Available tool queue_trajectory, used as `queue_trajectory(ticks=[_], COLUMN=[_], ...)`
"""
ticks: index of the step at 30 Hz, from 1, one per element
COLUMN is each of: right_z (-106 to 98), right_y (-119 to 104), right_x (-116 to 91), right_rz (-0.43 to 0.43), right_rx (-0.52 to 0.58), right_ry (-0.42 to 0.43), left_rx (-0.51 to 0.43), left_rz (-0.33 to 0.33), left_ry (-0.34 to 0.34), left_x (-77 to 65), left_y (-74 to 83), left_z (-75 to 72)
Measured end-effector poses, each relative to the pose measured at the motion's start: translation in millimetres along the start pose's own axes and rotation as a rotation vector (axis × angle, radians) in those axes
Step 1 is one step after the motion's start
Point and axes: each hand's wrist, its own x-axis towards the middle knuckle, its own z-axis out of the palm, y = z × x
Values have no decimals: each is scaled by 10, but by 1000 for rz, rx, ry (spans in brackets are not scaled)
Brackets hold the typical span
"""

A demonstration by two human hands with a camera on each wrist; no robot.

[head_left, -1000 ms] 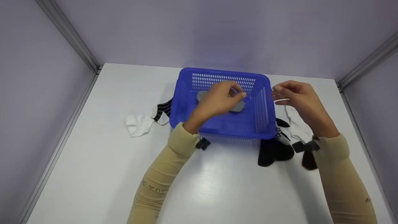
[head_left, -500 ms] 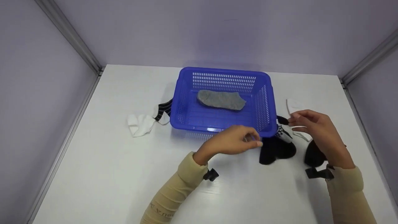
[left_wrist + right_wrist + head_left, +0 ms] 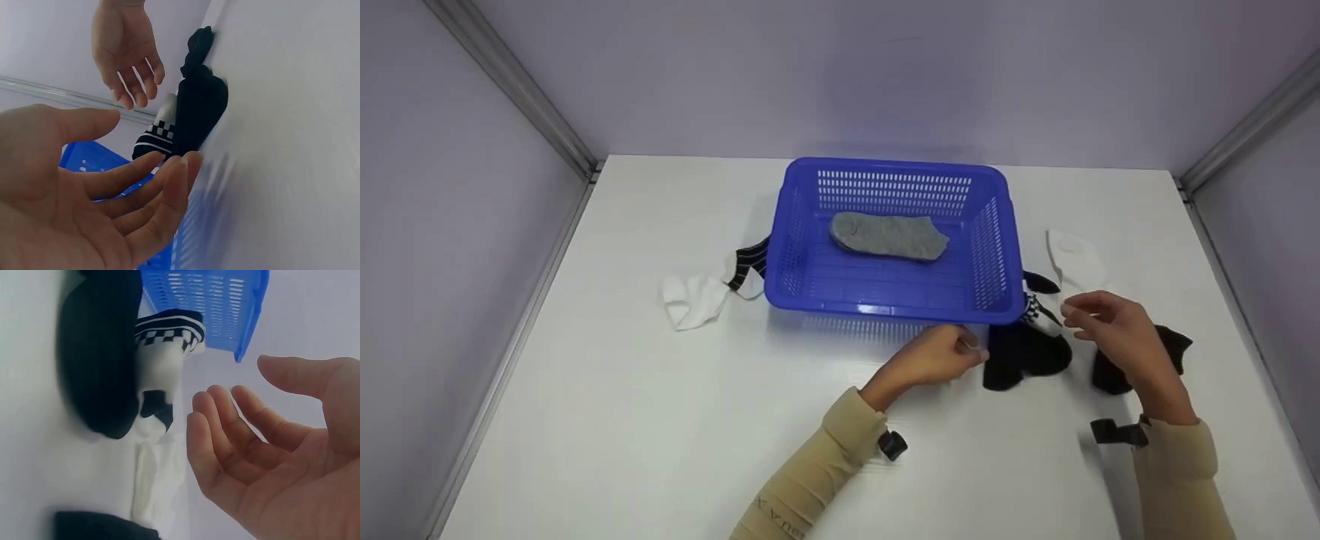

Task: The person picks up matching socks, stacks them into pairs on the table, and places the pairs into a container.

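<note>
My left hand hovers in front of the basket's near right corner, fingers loosely bent, with nothing in it. My right hand is over the socks at the right and also holds nothing; in the right wrist view its thumb and fingers stand apart. Between the two hands lie black socks, and by the basket a white sock with a black checkered band. A white sock lies farther back. Another black sock is partly hidden beneath my right hand. Folded grey socks lie inside the blue basket.
Left of the basket lie a crumpled white sock and a black striped sock, partly hidden by the basket. The white table is bounded by pale walls at the back and both sides.
Both hands have come back toward the near side, the left from above the basket, uncovering the grey socks. The right hand has moved down from beside the basket to over the right-hand socks.
</note>
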Motion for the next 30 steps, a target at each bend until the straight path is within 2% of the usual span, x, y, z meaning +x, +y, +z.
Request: queue_trajectory(ticks=[3,6,10,13,19,22,24,26,30], right_z=[32,75,150,203,295,337,355,364,357], right_y=[67,126,187,219,250,244,238,228,190], right_x=[-20,-41,-60,-62,-62,-76,-94,-117,-173], right_rz=[10,56,129,137,118,123,126,126,135], right_rx=[-13,-26,-84,-132,-170,-176,-173,-168,-173], right_ry=[17,22,28,24,-16,-49,-74,-94,-139], left_rx=[-62,-112,-111,12,439,521,511,454,233], left_rz=[-21,-48,-78,-73,-91,-115,-118,-107,-53], left_ry=[61,133,197,228,302,306,299,280,218], left_x=[33,56,89,138,254,275,275,264,217], left_y=[-1,-9,-7,30,123,119,101,84,56], left_z=[62,135,260,373,547,572,564,537,444])
